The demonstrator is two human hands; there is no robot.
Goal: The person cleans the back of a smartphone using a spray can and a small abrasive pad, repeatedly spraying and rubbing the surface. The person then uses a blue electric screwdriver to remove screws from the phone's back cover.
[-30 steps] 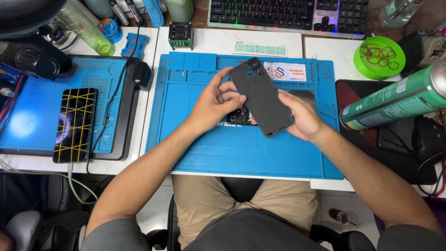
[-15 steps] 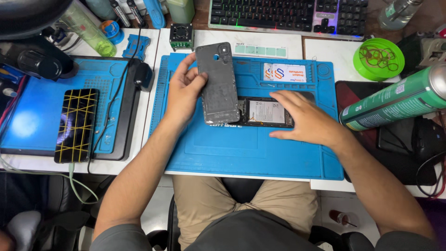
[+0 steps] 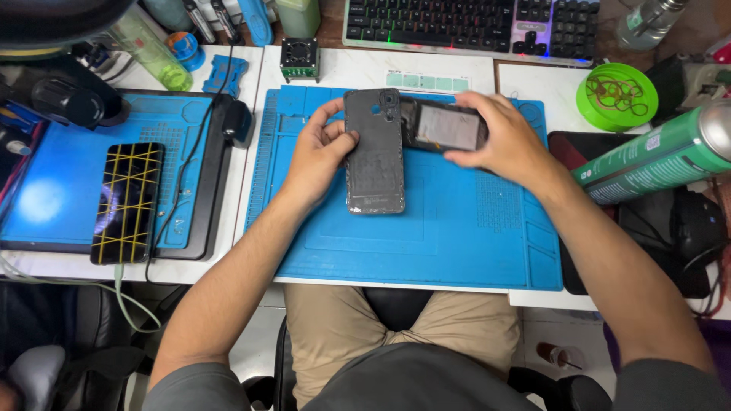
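Observation:
My left hand (image 3: 320,156) holds a grey phone back cover (image 3: 375,156) by its left edge, inner side up, lying lengthwise on the blue work mat (image 3: 426,236). My right hand (image 3: 499,141) grips the opened phone body (image 3: 445,125), which lies crosswise near the mat's far edge, its right end hidden under my fingers. The cover's top right corner overlaps the phone body's left end.
A second phone with yellow tape strips (image 3: 128,202) lies on a blue pad at left. A keyboard (image 3: 472,21) sits at the back, a green dish of rubber bands (image 3: 617,95) and a green spray can (image 3: 655,160) at right. A small fan block (image 3: 298,61) stands behind the mat.
The back cover has come off the phone; my left hand carried it left and laid it on the mat. My right hand slid the phone body toward the mat's far edge.

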